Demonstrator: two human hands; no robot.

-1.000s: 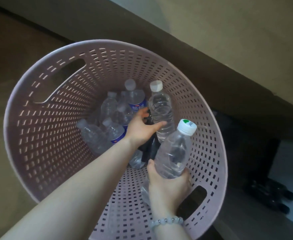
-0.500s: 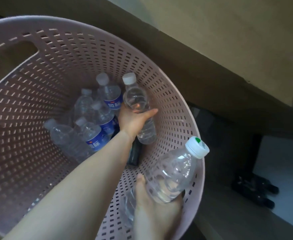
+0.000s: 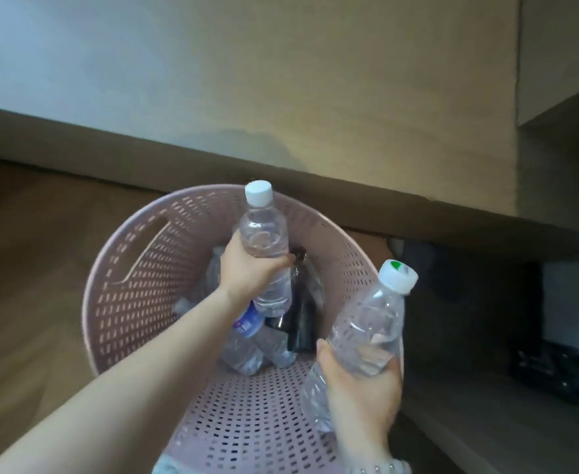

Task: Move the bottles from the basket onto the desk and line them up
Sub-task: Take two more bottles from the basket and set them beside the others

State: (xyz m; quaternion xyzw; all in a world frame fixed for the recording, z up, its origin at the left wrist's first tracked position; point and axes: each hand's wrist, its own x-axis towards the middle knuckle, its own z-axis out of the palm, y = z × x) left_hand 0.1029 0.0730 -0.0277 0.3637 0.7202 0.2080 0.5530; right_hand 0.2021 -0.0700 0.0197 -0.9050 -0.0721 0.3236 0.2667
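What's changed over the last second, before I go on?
The left hand closed round the white-capped bottle and lifted it up out of the pile. Unchanged: the right hand still holds the green-marked bottle; the other bottles lie in the basket.

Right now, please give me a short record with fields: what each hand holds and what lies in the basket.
left hand: grips the plain-cap bottle, held above the basket
right hand: grips the green-cap bottle, near the basket's right rim
basket: pink, perforated; holds a dark bottle, a blue-label bottle and other clear bottles
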